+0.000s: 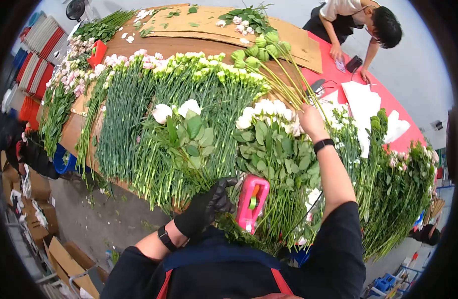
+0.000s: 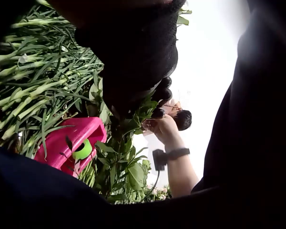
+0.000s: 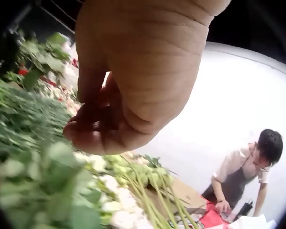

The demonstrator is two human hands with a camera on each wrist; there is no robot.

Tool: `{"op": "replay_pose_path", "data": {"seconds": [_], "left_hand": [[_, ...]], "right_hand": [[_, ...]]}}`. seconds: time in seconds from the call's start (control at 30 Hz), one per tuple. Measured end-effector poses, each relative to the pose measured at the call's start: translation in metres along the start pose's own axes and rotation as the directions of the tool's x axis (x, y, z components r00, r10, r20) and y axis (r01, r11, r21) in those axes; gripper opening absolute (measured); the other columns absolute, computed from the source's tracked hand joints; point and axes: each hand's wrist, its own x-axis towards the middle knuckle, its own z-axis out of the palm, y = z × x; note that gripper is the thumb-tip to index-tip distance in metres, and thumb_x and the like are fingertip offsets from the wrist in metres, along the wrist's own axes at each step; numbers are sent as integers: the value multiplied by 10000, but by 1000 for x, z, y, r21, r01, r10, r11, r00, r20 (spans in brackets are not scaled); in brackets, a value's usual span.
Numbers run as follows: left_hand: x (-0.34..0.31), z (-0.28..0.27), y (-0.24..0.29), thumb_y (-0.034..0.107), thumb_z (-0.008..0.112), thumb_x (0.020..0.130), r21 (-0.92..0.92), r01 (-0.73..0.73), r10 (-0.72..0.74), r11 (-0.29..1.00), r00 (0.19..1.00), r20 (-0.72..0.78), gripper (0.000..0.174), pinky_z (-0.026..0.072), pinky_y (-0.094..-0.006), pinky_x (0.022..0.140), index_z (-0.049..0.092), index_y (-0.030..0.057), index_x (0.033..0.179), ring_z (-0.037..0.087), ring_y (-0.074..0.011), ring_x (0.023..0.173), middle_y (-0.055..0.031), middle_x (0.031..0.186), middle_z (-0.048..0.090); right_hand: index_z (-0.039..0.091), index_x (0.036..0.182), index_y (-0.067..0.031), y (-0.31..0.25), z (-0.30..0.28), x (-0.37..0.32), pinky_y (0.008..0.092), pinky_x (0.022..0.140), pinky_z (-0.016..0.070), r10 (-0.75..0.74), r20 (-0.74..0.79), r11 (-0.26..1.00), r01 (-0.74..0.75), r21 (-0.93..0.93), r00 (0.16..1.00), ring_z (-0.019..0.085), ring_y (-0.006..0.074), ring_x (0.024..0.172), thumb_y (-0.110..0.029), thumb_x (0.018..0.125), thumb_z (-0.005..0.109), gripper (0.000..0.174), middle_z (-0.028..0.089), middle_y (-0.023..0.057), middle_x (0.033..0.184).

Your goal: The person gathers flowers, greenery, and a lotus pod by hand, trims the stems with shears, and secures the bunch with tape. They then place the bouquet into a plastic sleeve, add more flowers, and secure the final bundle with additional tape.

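Note:
In the head view my gloved left hand (image 1: 206, 207) curls round the lower stems of a leafy bunch with white roses (image 1: 190, 108). Dark fingers (image 2: 159, 98) rest against leaves (image 2: 145, 112) in the left wrist view. My bare right hand (image 1: 312, 122) reaches over the row of white roses (image 1: 268, 108), by the long stems of the green round heads (image 1: 271, 44). In the right wrist view, the right hand (image 3: 138, 81) has loosely bent fingers, with nothing visible between them. A pink tape dispenser (image 1: 247, 214) stands right of my left hand.
Rows of carnations (image 1: 189, 74) and pink roses (image 1: 69, 79) cover the left of the table. At the right lie leafy bunches (image 1: 398, 199) and white paper (image 1: 361, 107) on a red cover (image 1: 403, 132). Another person (image 1: 358, 22) leans over the far side.

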Motion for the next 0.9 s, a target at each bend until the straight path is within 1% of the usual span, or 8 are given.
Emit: {"op": "replay_pose_path", "data": {"seconds": [0.13, 0.33, 0.47, 0.53, 0.57, 0.7, 0.83, 0.9], "left_hand": [[0, -14, 7, 406, 457, 996, -50, 18, -21, 999, 998, -60, 452, 446, -394, 745, 463, 48, 1272, 335, -120, 555, 34, 617, 288], [0, -27, 7, 417, 419, 1010, -105, 13, -18, 994, 999, -43, 478, 460, -394, 744, 443, 38, 1300, 362, -123, 578, 27, 630, 320], [-9, -23, 11, 424, 421, 1007, 4, -12, 13, 1000, 1000, -28, 509, 490, -419, 844, 418, 30, 1329, 527, -166, 732, -29, 809, 500], [-15, -24, 14, 425, 433, 1001, -91, 49, -49, 995, 999, -4, 520, 490, -434, 911, 412, 26, 1334, 592, -199, 845, -65, 945, 563], [-14, -35, 12, 410, 459, 992, -98, 88, -79, 991, 993, 93, 543, 472, -451, 973, 385, 24, 1368, 607, -262, 1021, -121, 1149, 578], [-42, -41, 13, 407, 477, 982, -158, 46, -3, 986, 964, 265, 598, 452, -460, 1003, 344, 20, 1419, 515, -296, 1214, -169, 1349, 491], [-93, -66, 23, 386, 495, 986, 29, 69, -73, 997, 980, 182, 556, 430, -362, 988, 408, 4, 1380, 541, -146, 1115, -68, 1156, 589], [-117, -93, 27, 358, 463, 1003, 51, 19, -25, 999, 991, 129, 458, 464, -447, 959, 436, 28, 1320, 576, -207, 966, -53, 946, 543]], "right_hand": [[711, 924, -22, 26, 49, 25, 457, 788, 501, 177, -16, 979, -174, 102, 984, 639, 391, 884, -253, 820, 611, 272, 667, 223, 919], [676, 895, 12, -1, 4, -10, 384, 739, 485, 109, -276, 961, -30, 275, 955, 613, 314, 797, -167, 854, 637, 188, 630, 180, 862], [604, 861, 7, -63, -51, -117, 290, 638, 444, 122, -288, 904, 13, 427, 950, 534, 155, 693, -97, 852, 654, 116, 568, 74, 786], [580, 864, -5, -102, -66, -185, 296, 643, 459, 267, -135, 860, -173, 480, 954, 548, 177, 685, -85, 856, 637, 98, 571, 81, 768], [571, 867, -16, -115, -65, -220, 301, 650, 466, 215, -100, 856, -138, 498, 971, 562, 184, 703, -75, 848, 641, 94, 575, 87, 784], [597, 837, -28, -206, -35, -330, 304, 626, 457, 222, -17, 734, -155, 662, 975, 561, 198, 700, -21, 796, 690, 101, 549, 77, 786], [627, 873, -10, -277, 7, -386, 304, 648, 468, 100, 29, 676, -89, 731, 995, 581, 215, 737, -32, 807, 699, 100, 581, 91, 822], [660, 902, -8, -299, 5, -390, 320, 685, 488, -19, 208, 615, -152, 773, 978, 608, 228, 786, -80, 834, 694, 105, 628, 105, 878]]}}
